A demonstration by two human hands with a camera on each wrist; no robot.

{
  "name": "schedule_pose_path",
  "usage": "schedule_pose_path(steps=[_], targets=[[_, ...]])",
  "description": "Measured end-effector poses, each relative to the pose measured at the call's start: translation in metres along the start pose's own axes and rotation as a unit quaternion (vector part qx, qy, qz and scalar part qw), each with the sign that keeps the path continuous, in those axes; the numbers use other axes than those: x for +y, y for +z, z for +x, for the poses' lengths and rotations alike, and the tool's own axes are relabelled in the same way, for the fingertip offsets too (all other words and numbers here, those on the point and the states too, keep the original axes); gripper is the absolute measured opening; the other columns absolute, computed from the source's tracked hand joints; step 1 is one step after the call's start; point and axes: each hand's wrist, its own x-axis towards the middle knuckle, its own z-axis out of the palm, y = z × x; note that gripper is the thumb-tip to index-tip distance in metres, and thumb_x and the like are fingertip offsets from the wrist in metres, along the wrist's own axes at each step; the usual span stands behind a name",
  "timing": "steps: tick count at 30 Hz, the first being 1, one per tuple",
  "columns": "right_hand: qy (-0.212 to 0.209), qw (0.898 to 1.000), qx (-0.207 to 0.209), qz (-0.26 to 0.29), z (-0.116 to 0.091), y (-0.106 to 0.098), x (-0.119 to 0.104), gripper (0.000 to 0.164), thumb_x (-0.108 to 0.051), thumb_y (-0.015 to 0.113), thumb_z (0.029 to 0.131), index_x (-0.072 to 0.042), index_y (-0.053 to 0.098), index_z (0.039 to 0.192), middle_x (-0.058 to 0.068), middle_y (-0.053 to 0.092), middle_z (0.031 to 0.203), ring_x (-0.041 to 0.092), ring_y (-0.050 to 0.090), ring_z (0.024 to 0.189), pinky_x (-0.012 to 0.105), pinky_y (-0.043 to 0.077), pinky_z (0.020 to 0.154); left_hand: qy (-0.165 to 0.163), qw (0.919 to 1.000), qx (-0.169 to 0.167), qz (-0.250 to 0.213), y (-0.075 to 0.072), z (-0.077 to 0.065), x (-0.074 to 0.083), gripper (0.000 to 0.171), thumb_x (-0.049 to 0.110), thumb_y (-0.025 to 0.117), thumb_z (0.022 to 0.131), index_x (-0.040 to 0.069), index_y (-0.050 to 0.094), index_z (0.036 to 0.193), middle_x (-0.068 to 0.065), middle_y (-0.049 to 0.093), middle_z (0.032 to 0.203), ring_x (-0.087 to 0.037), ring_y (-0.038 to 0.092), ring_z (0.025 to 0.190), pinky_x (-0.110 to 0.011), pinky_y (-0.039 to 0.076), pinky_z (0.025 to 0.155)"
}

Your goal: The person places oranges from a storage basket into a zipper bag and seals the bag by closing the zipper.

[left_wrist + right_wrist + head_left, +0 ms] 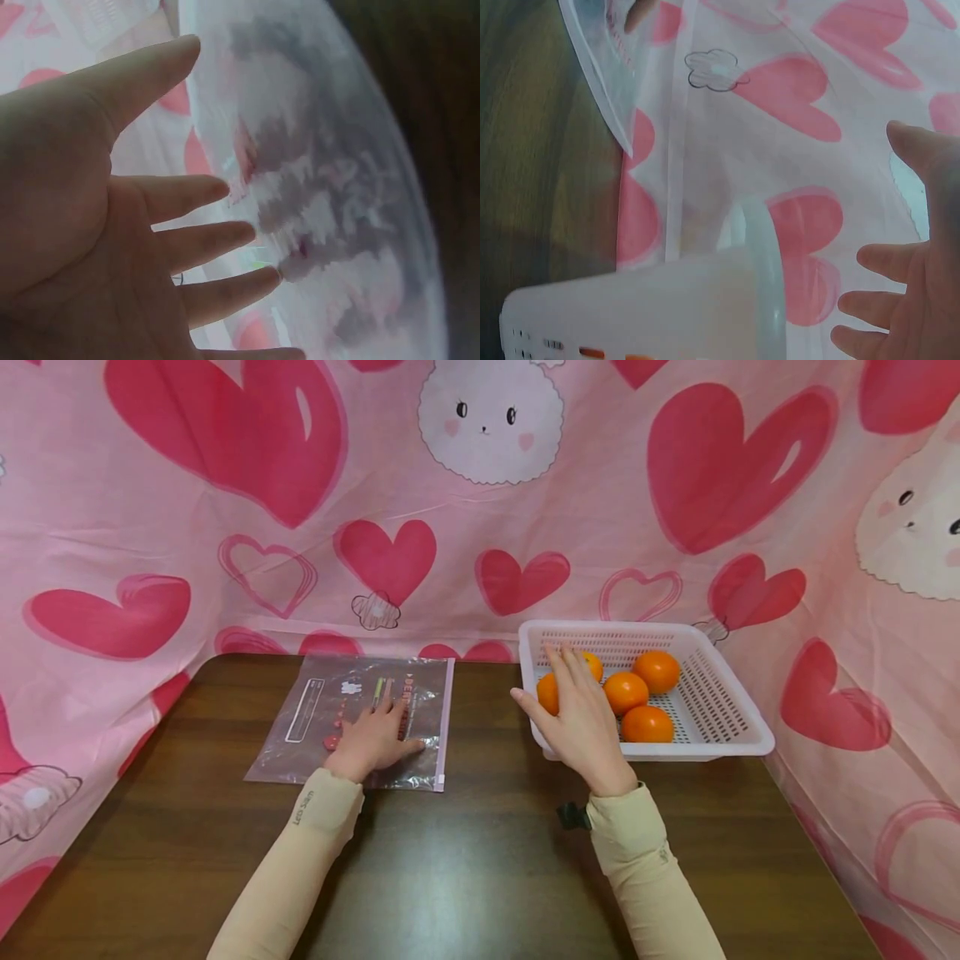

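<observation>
My left hand (375,739) is held over a clear zip bag (303,747) that lies flat on the table, its fingers spread and straight. In the left wrist view the palm (97,202) shows bare beside the shiny plastic (322,180). Over the near left part of a white plastic basket (705,749) is my right hand (581,727), fingers extended and thumb out to the side. Several oranges (647,725) lie in the basket, two of them partly hidden by that hand. The right wrist view shows the right fingers (881,307) beyond the basket wall (652,300), holding nothing.
A dark brown wooden table (465,868) bears both the bag and the basket. Pink cloth (457,502) printed with hearts and white fluffy faces hangs behind and along both sides. The bag's pale zip edge (447,718) faces the basket, with bare wood between them.
</observation>
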Motion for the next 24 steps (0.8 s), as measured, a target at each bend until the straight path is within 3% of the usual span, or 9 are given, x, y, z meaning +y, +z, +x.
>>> schedule_pose_path(steps=[5, 10, 24], targets=[[-0.004, 1.000, -0.004, 0.004, -0.003, 0.003, -0.006, 0.088, -0.070, 0.053, 0.092, -0.016, 0.034, 0.159, 0.012, 0.025, 0.165, 0.033, 0.023, 0.151, 0.061, 0.023, 0.114, 0.001, 0.9999, -0.012, 0.000, 0.005, -0.001, -0.001, 0.086, 0.050, 0.072, 0.090, 0.004, 0.040, 0.154, -0.028, 0.032, 0.157, -0.053, 0.029, 0.141, -0.080, 0.025, 0.098], [-0.012, 1.000, -0.011, 0.005, -0.005, 0.006, -0.009, 0.089, -0.070, 0.054, 0.092, -0.016, 0.034, 0.160, 0.009, 0.025, 0.165, 0.030, 0.022, 0.151, 0.062, 0.024, 0.113, 0.006, 0.9999, 0.004, 0.009, 0.008, -0.002, -0.002, 0.083, 0.048, 0.073, 0.090, 0.003, 0.042, 0.153, -0.028, 0.036, 0.155, -0.053, 0.033, 0.138, -0.078, 0.032, 0.097], [-0.077, 0.995, -0.006, 0.061, -0.010, 0.016, -0.023, 0.080, -0.063, 0.062, 0.092, -0.019, 0.042, 0.156, 0.002, 0.027, 0.165, 0.021, 0.024, 0.151, 0.051, 0.026, 0.116, 0.013, 0.9988, 0.043, 0.019, 0.013, -0.004, -0.004, 0.077, 0.051, 0.075, 0.088, 0.012, 0.051, 0.150, -0.025, 0.041, 0.151, -0.051, 0.040, 0.133, -0.078, 0.033, 0.095]])
